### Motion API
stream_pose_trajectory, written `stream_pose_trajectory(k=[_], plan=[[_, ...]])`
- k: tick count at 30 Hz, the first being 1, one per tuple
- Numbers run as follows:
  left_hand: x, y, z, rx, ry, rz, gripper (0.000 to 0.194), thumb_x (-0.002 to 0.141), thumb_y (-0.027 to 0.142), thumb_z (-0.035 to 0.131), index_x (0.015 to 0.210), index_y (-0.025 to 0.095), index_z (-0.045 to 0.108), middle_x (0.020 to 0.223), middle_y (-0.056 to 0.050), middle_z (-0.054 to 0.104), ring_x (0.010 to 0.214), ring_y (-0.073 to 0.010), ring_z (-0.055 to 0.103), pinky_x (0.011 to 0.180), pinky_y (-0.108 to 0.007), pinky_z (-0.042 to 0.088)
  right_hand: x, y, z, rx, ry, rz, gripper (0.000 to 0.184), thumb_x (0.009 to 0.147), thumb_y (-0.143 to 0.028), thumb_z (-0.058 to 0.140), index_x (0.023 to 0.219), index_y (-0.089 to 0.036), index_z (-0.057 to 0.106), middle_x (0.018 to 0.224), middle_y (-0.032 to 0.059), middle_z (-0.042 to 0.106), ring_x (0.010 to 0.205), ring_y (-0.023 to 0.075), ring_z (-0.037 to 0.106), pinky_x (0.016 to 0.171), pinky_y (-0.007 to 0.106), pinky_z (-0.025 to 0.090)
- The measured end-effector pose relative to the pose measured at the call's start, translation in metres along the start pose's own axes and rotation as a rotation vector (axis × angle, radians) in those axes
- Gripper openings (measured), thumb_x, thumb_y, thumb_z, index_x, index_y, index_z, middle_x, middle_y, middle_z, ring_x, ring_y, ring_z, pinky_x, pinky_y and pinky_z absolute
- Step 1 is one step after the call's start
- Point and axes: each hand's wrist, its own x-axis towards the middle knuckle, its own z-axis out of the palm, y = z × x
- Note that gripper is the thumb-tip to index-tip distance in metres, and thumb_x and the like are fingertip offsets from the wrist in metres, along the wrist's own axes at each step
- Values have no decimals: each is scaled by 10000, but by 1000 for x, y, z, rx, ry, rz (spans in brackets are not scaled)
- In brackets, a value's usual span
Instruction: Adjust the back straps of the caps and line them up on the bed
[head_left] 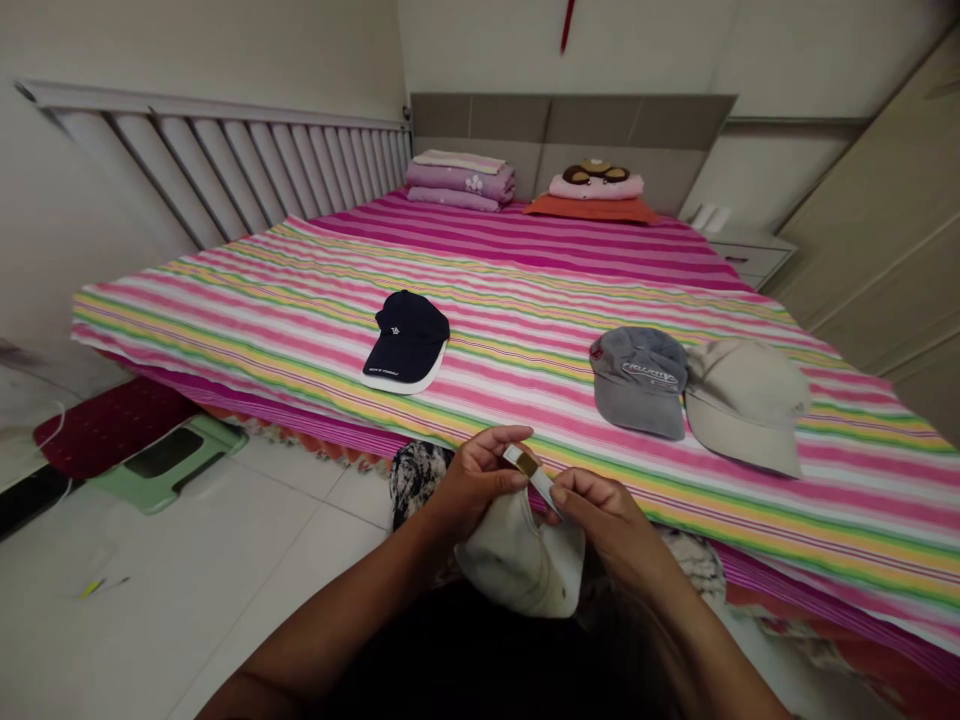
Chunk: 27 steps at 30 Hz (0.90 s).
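I'm holding the pale cap (510, 560) beside the bed (517, 380), left hand (476, 485) closed on it near the buckle (528, 464), right hand (607, 515) pinching the strap (543, 488), which could be slipping free if my pinch is loosening

Navy cap (409, 325): logo (395, 331) + brim txt (381, 372) illeg.; grey cap (634, 395): script (650, 373) unreadable
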Motion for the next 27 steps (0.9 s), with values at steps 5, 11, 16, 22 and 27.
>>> stream_pose_trajectory(k=[5, 11, 16, 22, 27], plan=[[0, -1, 0, 64, -43, -64, 481, 563, 85, 719, 1021, 165, 598, 782, -30, 637, 672, -116, 593, 644, -235, 448, 2, 0, 6, 103, 5, -6, 296, 720, -417, 608, 602, -156, 534, 545, -4, 533, 532, 112, 448, 561, 243, 341], [2, 2, 0, 50, 30, -44, 496, 529, 96, 739, 1001, 160, 600, 780, -25, 640, 672, -120, 592, 651, -240, 444, 3, -2, 2, 125, -49, 38, 331, 741, -476, 564, 649, -158, 538, 576, -15, 511, 483, 88, 385, 481, 224, 285], [2, 0, -1, 54, 32, -54, 483, 530, 89, 737, 989, 156, 604, 776, -30, 645, 670, -119, 596, 651, -237, 448, 6, 0, -1, 117, -67, 65, 357, 693, -480, 609, 585, -148, 532, 531, -14, 506, 465, 85, 385, 477, 225, 281], [3, 0, -3, 88, 24, -75, 476, 525, 105, 743, 981, 153, 615, 760, -34, 650, 652, -115, 598, 621, -228, 456, 10, 1, 4, 184, -41, 107, 317, 684, -437, 633, 583, -158, 522, 501, -19, 512, 459, 95, 429, 483, 231, 322], [6, 3, -5, 153, 11, -129, 357, 533, 147, 746, 874, 131, 640, 770, -44, 655, 655, -119, 597, 632, -240, 458, 12, -2, 2, 143, -34, 95, 336, 683, -457, 627, 573, -151, 540, 480, -19, 506, 450, 94, 439, 484, 231, 340]])
